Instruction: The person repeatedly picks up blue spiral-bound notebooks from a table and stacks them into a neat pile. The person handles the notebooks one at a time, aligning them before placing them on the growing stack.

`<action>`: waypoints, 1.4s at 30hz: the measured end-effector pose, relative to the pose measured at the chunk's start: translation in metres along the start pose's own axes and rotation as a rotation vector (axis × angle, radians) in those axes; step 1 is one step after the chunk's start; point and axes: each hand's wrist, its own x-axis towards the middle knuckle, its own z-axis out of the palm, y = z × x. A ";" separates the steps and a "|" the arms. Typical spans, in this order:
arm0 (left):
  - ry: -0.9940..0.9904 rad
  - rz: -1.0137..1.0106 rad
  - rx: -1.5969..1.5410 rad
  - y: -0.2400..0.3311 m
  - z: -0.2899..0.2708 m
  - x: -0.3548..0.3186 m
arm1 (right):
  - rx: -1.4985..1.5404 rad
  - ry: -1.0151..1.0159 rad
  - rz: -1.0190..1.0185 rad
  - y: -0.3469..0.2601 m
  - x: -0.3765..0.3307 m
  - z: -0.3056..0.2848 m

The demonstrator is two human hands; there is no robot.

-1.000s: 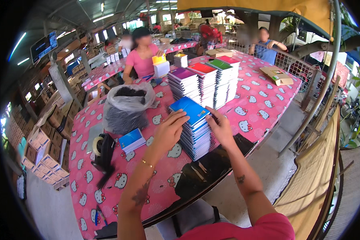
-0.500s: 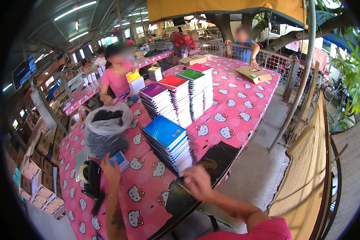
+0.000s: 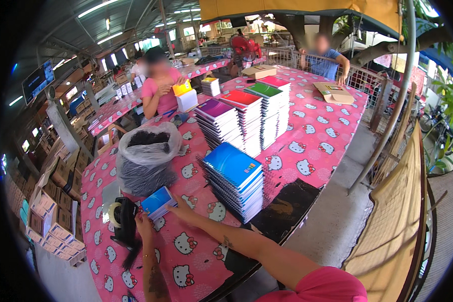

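A small thick blue notebook or short stack (image 3: 158,200) with white page edges lies on the table beside the tape dispenser. My left hand (image 3: 145,226) closes on its near left corner, with part of the fingers hidden. At its right edge, my right hand (image 3: 184,211) grips it with fingers closed. The black tape dispenser (image 3: 128,225), holding a cream tape roll (image 3: 115,214), stands just left of my left hand. Farther right rises a tall stack of blue spiral notebooks (image 3: 234,166). A clear plastic bag (image 3: 148,153) full of black spiral coils sits beyond the small notebook.
Stacks of purple (image 3: 215,108), red (image 3: 241,99) and green notebooks (image 3: 264,90) stand beyond on the pink patterned table cover (image 3: 196,256). A person in pink (image 3: 158,90) works across the table near a yellow-topped pile (image 3: 182,88). Another person (image 3: 324,63) stands at the far end. Brown cartons (image 3: 58,221) are stacked left.
My right hand has moved left from the tall blue stack to the small blue notebook. My left hand now holds that notebook's near corner. The view has shifted slightly.
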 end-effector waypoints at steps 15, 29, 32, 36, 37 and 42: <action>0.111 0.097 0.562 0.047 0.019 -0.070 | -0.128 -0.084 0.035 -0.015 -0.042 -0.014; 0.039 0.055 0.394 0.042 -0.009 -0.030 | -0.380 -0.129 -0.189 -0.018 -0.058 0.008; -0.011 -0.059 0.224 0.039 -0.018 -0.026 | -0.537 -0.267 -0.145 -0.028 -0.062 0.006; -0.009 -0.030 0.267 0.036 -0.037 -0.019 | -0.565 -0.217 -0.207 -0.039 -0.057 0.012; -0.037 -0.069 0.197 0.040 -0.027 -0.023 | -0.601 -0.259 -0.216 -0.034 -0.055 0.005; 0.129 -0.094 0.092 0.032 -0.062 -0.030 | -0.397 -0.284 -0.056 -0.054 -0.019 0.001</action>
